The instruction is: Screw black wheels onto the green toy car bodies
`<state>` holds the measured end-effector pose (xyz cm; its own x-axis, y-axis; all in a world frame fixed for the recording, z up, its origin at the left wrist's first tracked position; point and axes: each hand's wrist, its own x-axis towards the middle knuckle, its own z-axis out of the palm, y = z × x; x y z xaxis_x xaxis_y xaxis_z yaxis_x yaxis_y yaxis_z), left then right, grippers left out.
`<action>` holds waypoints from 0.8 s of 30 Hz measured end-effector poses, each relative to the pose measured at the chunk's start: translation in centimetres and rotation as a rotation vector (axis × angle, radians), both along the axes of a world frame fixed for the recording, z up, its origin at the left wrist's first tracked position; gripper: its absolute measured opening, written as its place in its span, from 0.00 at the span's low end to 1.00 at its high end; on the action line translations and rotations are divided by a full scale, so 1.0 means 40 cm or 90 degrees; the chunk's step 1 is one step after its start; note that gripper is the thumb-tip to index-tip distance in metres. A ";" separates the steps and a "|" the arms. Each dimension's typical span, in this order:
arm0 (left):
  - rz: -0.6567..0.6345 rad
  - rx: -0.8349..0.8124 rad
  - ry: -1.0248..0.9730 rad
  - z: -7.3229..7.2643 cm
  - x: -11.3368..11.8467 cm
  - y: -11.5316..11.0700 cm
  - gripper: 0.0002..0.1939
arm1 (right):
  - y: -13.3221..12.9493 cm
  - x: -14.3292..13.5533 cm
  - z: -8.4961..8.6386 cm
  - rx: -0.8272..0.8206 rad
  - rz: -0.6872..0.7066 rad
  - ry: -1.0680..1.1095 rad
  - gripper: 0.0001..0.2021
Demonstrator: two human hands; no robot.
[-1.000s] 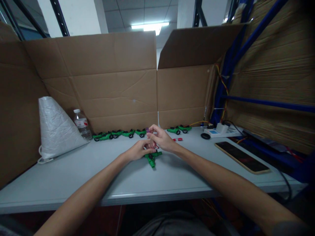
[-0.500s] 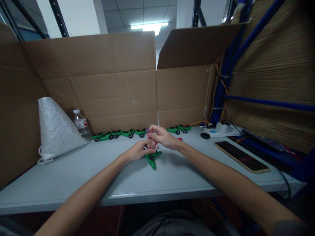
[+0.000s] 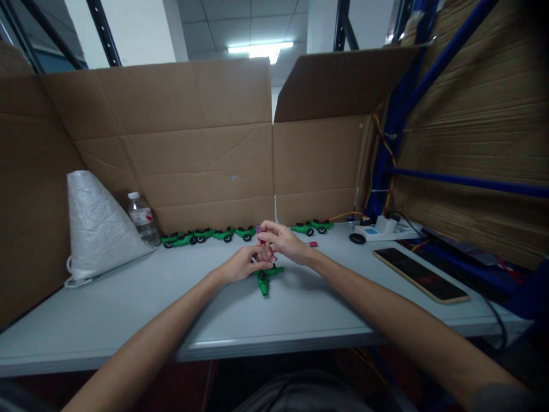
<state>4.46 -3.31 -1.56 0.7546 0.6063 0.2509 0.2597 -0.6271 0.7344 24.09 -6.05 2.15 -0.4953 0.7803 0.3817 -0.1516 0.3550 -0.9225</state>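
Note:
Both hands meet over the middle of the grey table (image 3: 171,309). My left hand (image 3: 244,263) is closed around a green toy part (image 3: 264,280), which hangs below its fingers with one end pointing toward the front edge. My right hand (image 3: 281,241) is pinched on a small purple and pink piece (image 3: 258,230), just above the left fingertips. The lower part of that piece is partly hidden by the fingers. A small red piece (image 3: 313,244) lies on the table to the right of my right hand.
Several green toy vehicles (image 3: 223,234) line the back edge by the cardboard wall (image 3: 193,154). At left are a silvery bag (image 3: 100,229) and a water bottle (image 3: 143,220). At right are a phone (image 3: 422,276), a power strip (image 3: 386,229) and a black ring (image 3: 357,238).
The green part has turned slightly, its lower end swinging a little left. Both hands have shifted only slightly, and more of the red piece shows.

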 end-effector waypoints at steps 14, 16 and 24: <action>0.055 0.030 0.002 -0.014 0.007 -0.014 0.26 | 0.008 -0.038 -0.013 0.136 -0.168 -0.025 0.17; 0.074 0.025 0.002 -0.018 0.008 -0.013 0.26 | 0.008 -0.048 -0.022 0.152 -0.199 0.003 0.15; 0.094 -0.007 0.000 -0.016 0.016 -0.023 0.25 | 0.024 -0.051 -0.059 0.088 -0.271 0.086 0.19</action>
